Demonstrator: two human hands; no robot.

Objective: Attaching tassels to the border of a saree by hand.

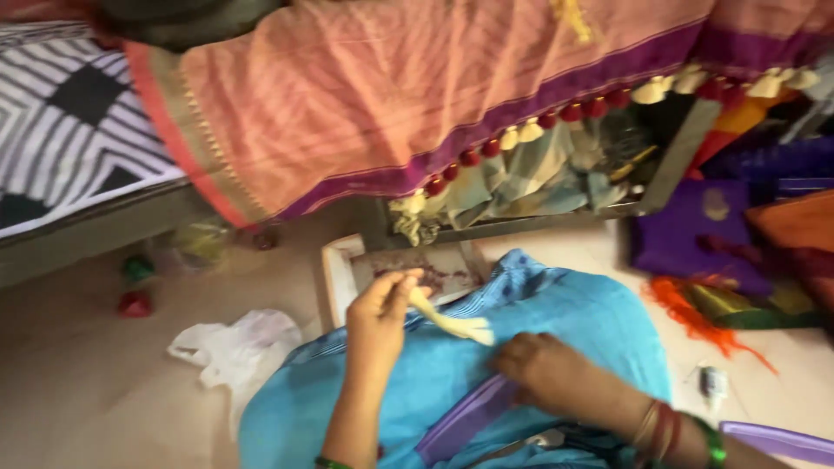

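Nearby: plastic bag [236,340] left of blue cloth [556,317]; orange threads [695,314] right.

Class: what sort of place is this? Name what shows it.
Probably a home room used for textile handwork. A tasselled sari drapes over a striped bed, folded fabrics lie on the floor, and the left hand pinches cream thread.

We see a pale beige floor [78,382] carrying a crumpled white plastic bag [234,343], a green thread ball [137,267] and a red thread ball [135,303] near the bed edge, a small wooden-framed tray [339,269], a folded purple cloth [686,230], a tuft of orange thread [695,317], and a small white spool [714,382].
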